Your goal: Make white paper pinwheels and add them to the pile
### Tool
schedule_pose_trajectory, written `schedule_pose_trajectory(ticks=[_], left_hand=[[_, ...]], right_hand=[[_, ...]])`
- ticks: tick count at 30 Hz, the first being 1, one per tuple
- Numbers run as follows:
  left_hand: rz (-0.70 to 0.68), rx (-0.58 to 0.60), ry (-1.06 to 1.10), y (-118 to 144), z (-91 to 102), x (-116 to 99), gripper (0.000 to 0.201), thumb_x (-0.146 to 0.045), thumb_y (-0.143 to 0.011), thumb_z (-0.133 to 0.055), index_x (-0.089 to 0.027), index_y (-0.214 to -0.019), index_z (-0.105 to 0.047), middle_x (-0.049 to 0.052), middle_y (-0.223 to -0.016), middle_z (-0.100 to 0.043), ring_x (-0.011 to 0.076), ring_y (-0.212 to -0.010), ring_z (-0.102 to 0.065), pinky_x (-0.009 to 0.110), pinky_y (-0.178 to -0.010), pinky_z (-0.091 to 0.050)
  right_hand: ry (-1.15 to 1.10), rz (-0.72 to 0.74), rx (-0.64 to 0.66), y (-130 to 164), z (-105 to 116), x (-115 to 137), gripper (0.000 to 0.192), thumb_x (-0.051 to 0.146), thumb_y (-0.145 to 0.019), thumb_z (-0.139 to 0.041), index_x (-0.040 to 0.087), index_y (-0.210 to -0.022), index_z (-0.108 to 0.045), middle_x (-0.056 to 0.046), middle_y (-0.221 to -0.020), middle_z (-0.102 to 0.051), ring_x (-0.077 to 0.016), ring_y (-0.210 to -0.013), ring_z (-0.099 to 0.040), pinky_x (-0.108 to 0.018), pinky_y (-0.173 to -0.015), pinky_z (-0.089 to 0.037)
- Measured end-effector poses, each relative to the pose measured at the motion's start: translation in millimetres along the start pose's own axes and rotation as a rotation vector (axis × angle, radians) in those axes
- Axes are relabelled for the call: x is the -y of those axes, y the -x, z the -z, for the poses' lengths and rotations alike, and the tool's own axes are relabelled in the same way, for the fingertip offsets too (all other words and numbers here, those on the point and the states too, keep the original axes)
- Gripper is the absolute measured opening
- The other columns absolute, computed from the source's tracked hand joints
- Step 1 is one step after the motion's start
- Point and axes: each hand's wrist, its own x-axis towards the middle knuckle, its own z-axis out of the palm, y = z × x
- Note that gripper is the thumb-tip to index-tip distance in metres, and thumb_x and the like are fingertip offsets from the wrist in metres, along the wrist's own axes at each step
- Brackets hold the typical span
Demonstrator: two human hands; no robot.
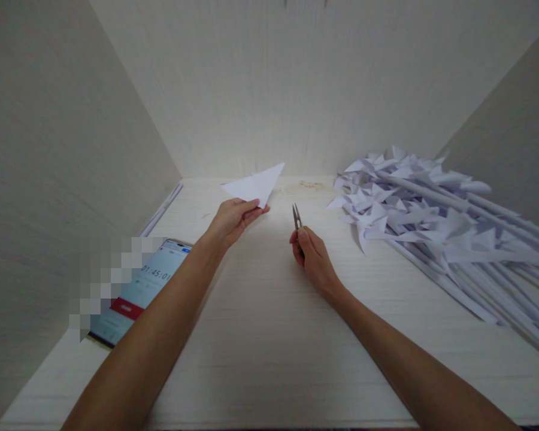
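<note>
Left hand [236,220] is pinching folded white paper [259,184] just beyond its fingertips, right hand [313,257] is gripping snips [299,222] pointing ahead, paper pinwheels [377,218] lying right of its fingers [299,256].

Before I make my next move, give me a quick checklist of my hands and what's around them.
1. Left hand gripping the white, pointed paper piece: ok, held near its lower corner.
2. Right hand gripping the small silver metal snips: ok, tips pointing away from you.
3. Snips apart from the paper piece: ok, a gap shows.
4. Right hand away from the heap of folded white paper shapes and sticks: ok.
5. Flat rectangular phone fully visible: not ok, left forearm covers part.
6. Paper creases sharp: cannot tell.
</note>
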Motion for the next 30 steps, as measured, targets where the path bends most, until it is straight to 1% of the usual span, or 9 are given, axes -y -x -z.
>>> schedule_pose_trajectory(ticks=[3, 6, 9, 12, 14, 17, 21, 25, 30], left_hand=[[-0.017, 0.005, -0.039, 7, -9.6, 7, 0.009, -0.008, -0.068, -0.064, -0.008, -0.06, -0.058, 0.006, -0.06, -0.064, 0.0087, -0.058, -0.061, 0.017, -0.057, -0.049], [-0.04, -0.014, -0.029, 13, -16.8, 12, 0.014, -0.012, -0.062, -0.069, -0.009, -0.055, -0.057, 0.002, -0.053, -0.06, 0.0062, -0.05, -0.056, 0.018, -0.054, -0.047], [-0.066, 0.001, 0.021, 18, -23.6, 16, 0.014, -0.008, -0.062, -0.068, -0.009, -0.053, -0.057, 0.0, -0.053, -0.059, 0.0052, -0.05, -0.056, 0.02, -0.06, -0.05], [-0.094, 0.018, 0.045, 22, -28.9, 17, 0.011, -0.005, -0.064, -0.065, -0.008, -0.055, -0.059, 0.001, -0.056, -0.061, 0.0065, -0.054, -0.059, 0.022, -0.068, -0.052], [-0.089, 0.028, 0.048, 23, -31.1, 17, 0.014, -0.005, -0.066, -0.063, -0.007, -0.053, -0.059, 0.002, -0.055, -0.061, 0.0073, -0.054, -0.06, 0.023, -0.071, -0.052], [-0.042, 0.046, 0.024, 25, -32.2, 16, 0.019, -0.008, -0.071, -0.059, -0.007, -0.052, -0.058, 0.004, -0.053, -0.061, 0.0085, -0.054, -0.061, 0.023, -0.071, -0.051], [0.005, 0.075, -0.089, 26, -29.9, 16, 0.017, -0.016, -0.071, -0.062, -0.008, -0.057, -0.06, 0.005, -0.056, -0.064, 0.0098, -0.054, -0.061, 0.024, -0.065, -0.05], [-0.03, 0.088, -0.169, 26, -27.2, 18, 0.016, -0.022, -0.068, -0.065, -0.009, -0.06, -0.061, 0.005, -0.06, -0.066, 0.0108, -0.057, -0.062, 0.025, -0.062, -0.048], [-0.071, 0.076, -0.227, 26, -26.9, 16, 0.013, -0.019, -0.067, -0.066, -0.009, -0.06, -0.062, 0.005, -0.059, -0.065, 0.0121, -0.059, -0.063, 0.025, -0.064, -0.049]], right_hand=[[-0.009, -0.008, 0.013, 0, 0, 2, 0.033, 0.046, -0.085, -0.034, 0.02, -0.068, -0.043, 0.009, -0.043, -0.034, -0.0073, -0.038, -0.028, -0.022, -0.04, -0.022], [-0.012, -0.002, 0.021, 1, 0, 1, 0.032, 0.045, -0.086, -0.032, 0.02, -0.068, -0.042, 0.009, -0.043, -0.034, -0.0075, -0.038, -0.028, -0.023, -0.041, -0.023], [-0.006, -0.001, 0.034, 1, 0, 1, 0.033, 0.043, -0.087, -0.031, 0.02, -0.067, -0.042, 0.008, -0.043, -0.034, -0.0077, -0.04, -0.028, -0.023, -0.042, -0.023], [0.007, 0.006, 0.047, 1, 0, 1, 0.033, 0.043, -0.088, -0.031, 0.021, -0.066, -0.041, 0.008, -0.044, -0.034, -0.008, -0.04, -0.029, -0.023, -0.043, -0.024], [0.016, 0.011, 0.05, 1, 0, 1, 0.033, 0.042, -0.088, -0.031, 0.021, -0.065, -0.041, 0.008, -0.044, -0.034, -0.0082, -0.041, -0.029, -0.024, -0.043, -0.024], [0.017, 0.002, 0.042, 1, -1, 1, 0.033, 0.043, -0.088, -0.031, 0.021, -0.065, -0.041, 0.008, -0.044, -0.034, -0.0084, -0.041, -0.029, -0.024, -0.043, -0.024], [0.011, -0.005, 0.038, 1, -1, 1, 0.034, 0.044, -0.087, -0.032, 0.021, -0.064, -0.041, 0.007, -0.045, -0.034, -0.0084, -0.041, -0.03, -0.024, -0.043, -0.024], [0.016, 0.004, 0.037, 0, -1, 0, 0.035, 0.045, -0.086, -0.033, 0.021, -0.062, -0.041, 0.007, -0.045, -0.035, -0.0085, -0.042, -0.031, -0.024, -0.043, -0.025], [-0.002, -0.003, 0.048, 0, 0, 0, 0.035, 0.046, -0.085, -0.033, 0.021, -0.063, -0.041, 0.007, -0.045, -0.034, -0.0084, -0.041, -0.03, -0.024, -0.043, -0.024]])
